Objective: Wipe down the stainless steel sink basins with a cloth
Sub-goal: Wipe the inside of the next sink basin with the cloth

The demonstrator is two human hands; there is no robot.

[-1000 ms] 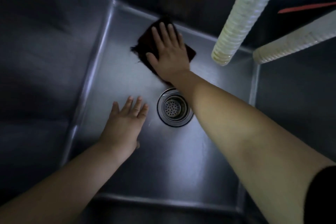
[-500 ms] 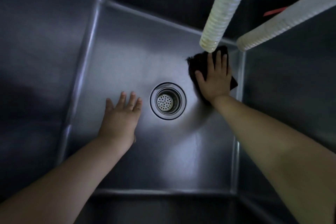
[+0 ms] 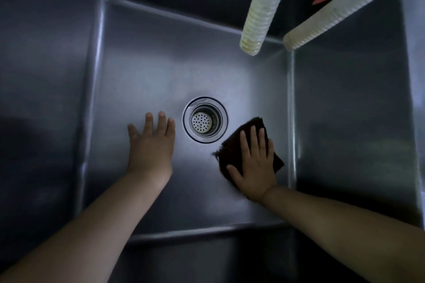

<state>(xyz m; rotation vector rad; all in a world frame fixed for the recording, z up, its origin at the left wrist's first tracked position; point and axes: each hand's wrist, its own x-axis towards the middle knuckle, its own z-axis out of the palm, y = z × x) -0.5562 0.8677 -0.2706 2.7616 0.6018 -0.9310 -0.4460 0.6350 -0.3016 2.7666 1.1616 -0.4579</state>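
Steel walls closed in the basin (image 3: 142, 57). At nine o'clock of the drain (image 3: 205, 120) the left hand (image 3: 150, 145) lay flat, fingers straight, holding nothing. At four o'clock the right hand (image 3: 254, 164) pressed spread, straight fingers on the dark cloth (image 3: 232, 145), which lay on the basin floor. It looked soft, light and limp, best worked under a flat palm.

Two forearms come in from the near edge, both bare from wrist to approx. the elbow, no sleeves in shot. Left hand (image 3: 150, 145) and right hand (image 3: 254, 169) are bare too: no gloves, rings, watch or wristband (light is dim, so fine detail is hard to read). Fingernails look short and unpainted. Fingers broad, w/ rounded tips.
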